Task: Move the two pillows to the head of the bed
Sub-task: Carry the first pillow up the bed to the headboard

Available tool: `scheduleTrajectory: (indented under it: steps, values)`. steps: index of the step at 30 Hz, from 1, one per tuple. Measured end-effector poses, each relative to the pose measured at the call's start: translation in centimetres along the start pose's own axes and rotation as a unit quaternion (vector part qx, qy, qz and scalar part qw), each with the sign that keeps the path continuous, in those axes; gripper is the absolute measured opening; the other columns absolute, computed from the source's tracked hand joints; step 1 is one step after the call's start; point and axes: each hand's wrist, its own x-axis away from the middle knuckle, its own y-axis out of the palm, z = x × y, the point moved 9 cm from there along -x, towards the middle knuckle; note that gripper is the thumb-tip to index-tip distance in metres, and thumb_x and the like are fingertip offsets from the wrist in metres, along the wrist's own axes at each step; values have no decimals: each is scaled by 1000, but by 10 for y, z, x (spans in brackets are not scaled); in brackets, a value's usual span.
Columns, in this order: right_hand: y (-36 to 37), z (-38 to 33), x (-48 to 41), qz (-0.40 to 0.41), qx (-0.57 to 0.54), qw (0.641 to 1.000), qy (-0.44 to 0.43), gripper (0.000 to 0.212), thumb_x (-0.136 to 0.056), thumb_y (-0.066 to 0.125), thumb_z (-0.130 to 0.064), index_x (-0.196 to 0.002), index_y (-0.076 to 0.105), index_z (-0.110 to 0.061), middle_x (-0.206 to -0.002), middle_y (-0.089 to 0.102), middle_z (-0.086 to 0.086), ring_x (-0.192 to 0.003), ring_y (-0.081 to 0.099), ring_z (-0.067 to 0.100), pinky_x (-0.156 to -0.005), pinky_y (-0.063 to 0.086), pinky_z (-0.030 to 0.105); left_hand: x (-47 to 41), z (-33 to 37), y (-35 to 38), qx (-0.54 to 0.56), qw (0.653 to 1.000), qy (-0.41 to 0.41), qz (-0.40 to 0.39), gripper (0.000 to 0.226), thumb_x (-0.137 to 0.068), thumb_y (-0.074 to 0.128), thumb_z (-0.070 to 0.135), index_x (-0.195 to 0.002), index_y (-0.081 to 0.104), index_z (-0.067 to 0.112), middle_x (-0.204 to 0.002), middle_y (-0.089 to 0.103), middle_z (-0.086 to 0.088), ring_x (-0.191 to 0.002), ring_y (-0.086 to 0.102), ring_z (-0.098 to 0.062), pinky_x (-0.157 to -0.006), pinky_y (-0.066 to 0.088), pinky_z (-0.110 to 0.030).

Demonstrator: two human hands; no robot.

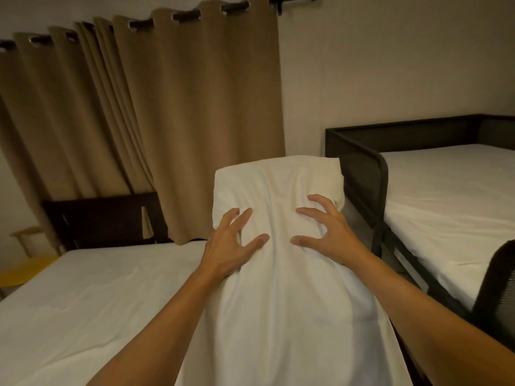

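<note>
A white pillow (pixel 278 274) is held up lengthwise in front of me, over the right edge of the bed (pixel 83 302) with the white sheet. My left hand (pixel 231 246) grips its left side with fingers dug into the fabric. My right hand (pixel 326 235) grips the right side the same way. The dark headboard (pixel 103 218) of the bed stands at the far left, below the curtain. I see only one pillow; a second one is not in view.
Brown curtains (pixel 167 121) hang behind the bed. A second bed (pixel 451 207) with a dark frame stands on the right across a narrow gap. A black chair back (pixel 498 288) sits at the right edge. A yellow side table (pixel 25 271) is far left.
</note>
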Motion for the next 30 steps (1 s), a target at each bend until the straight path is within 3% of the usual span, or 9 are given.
scheduleTrajectory:
  steps: [15,20,30]
  values:
    - [17,118,-154,-7,-17,1000,-5,71,-65,76,-68,-128,57,-43,-151,25,-22,-140,29,20,-116,31,45,-162,-44,75,12,999,-32,10,93,-70,45,87,-151,31,43,-161,22,12,-143,31,-16,-109,31,-36]
    - [15,145,-188,-8,-31,999,-9,85,-54,66,-86,-128,58,-44,-151,25,-23,-140,30,22,-116,32,50,-199,-49,91,12,999,-32,16,88,-74,51,82,-151,32,43,-160,22,13,-143,30,-14,-109,30,-34]
    - [21,195,-246,-10,-42,999,-13,81,-55,67,-85,-126,57,-47,-151,26,-23,-139,31,21,-116,32,49,-266,-62,122,4,999,-32,19,88,-73,50,83,-150,33,43,-160,23,12,-143,30,-14,-111,30,-34]
